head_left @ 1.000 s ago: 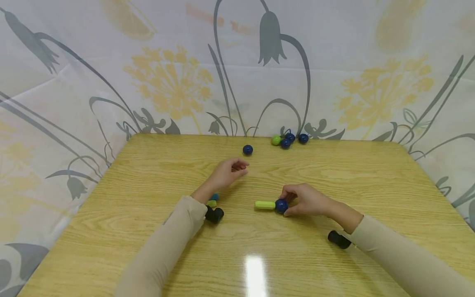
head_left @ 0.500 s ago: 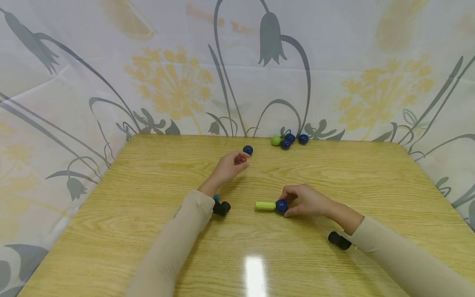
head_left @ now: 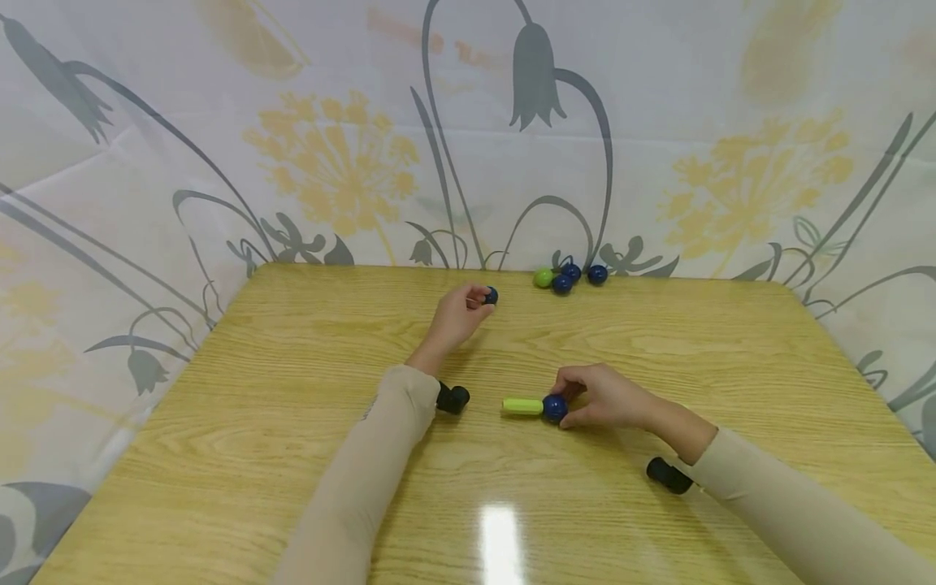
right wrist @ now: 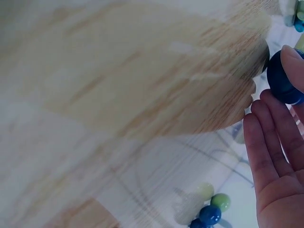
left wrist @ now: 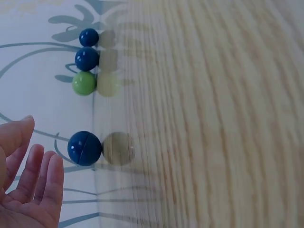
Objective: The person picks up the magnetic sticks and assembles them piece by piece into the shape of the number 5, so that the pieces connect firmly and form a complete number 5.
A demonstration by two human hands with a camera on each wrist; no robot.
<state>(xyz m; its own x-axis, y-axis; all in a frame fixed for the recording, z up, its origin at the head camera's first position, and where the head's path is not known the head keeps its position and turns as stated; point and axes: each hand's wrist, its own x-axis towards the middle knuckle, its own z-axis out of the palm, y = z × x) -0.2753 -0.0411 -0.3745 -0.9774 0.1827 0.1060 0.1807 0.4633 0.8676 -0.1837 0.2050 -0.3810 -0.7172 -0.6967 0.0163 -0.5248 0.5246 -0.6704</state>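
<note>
My left hand [head_left: 455, 315] reaches to a lone dark blue ball [head_left: 491, 296] toward the back of the table. In the left wrist view the fingers [left wrist: 50, 180] are spread and relaxed, just beside that ball [left wrist: 84, 148], a seam across its surface. My right hand [head_left: 603, 396] pinches another blue ball [head_left: 554, 408] between thumb and fingers, low at the table. A yellow-green stick [head_left: 522, 405] lies end-on against this second ball and points left. The right wrist view shows the thumb over the pinched ball [right wrist: 280, 80].
At the table's back edge sit a green ball [head_left: 543, 278] and several blue balls [head_left: 597, 275], before a flower-printed cloth [head_left: 468, 146]. Black wrist-worn devices [head_left: 452, 399] hang by both sleeves. The wooden table [head_left: 585, 512] has a bright reflection in front.
My left hand has moved away from me, up to the lone blue ball. The left forearm now covers the blue and yellow-green pieces seen beside it earlier. My right hand stays put.
</note>
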